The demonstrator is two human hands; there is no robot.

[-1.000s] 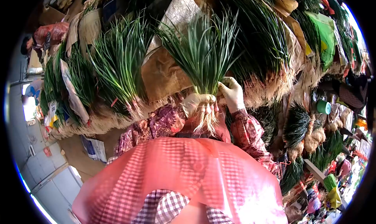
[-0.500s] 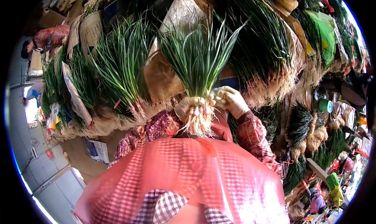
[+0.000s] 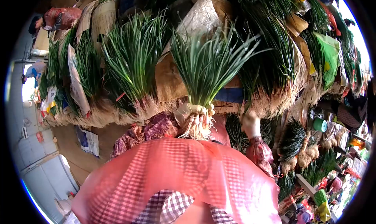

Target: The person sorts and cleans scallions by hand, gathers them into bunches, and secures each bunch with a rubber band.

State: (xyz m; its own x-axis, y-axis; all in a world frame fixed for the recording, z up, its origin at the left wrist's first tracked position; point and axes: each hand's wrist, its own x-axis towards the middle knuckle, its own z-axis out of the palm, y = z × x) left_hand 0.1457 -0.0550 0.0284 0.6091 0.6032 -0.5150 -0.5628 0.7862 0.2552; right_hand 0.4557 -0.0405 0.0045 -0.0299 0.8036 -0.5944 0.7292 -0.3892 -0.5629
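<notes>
My left hand (image 3: 192,111), in a pale glove, is wrapped round the base of a bunch of green onions (image 3: 209,69). The leaves fan upward, and the thin pale roots hang below my fingers. My right hand (image 3: 250,124), also gloved, is off to the right at the root edge of a large pile of green onions (image 3: 270,59). Motion smears its fingers, so whether it grips a stalk cannot be made out.
More green onions (image 3: 137,59) lie in a row to the left, roots toward me. Brown paper (image 3: 168,79) sits between the piles. Tied bundles (image 3: 293,141) and a green cup-like container (image 3: 320,125) are at the right. Another person (image 3: 60,18) is at the far upper left.
My right hand has left the bunch and moved right and down to the large pile. My left hand still holds the bunch. The view has shifted a little.
</notes>
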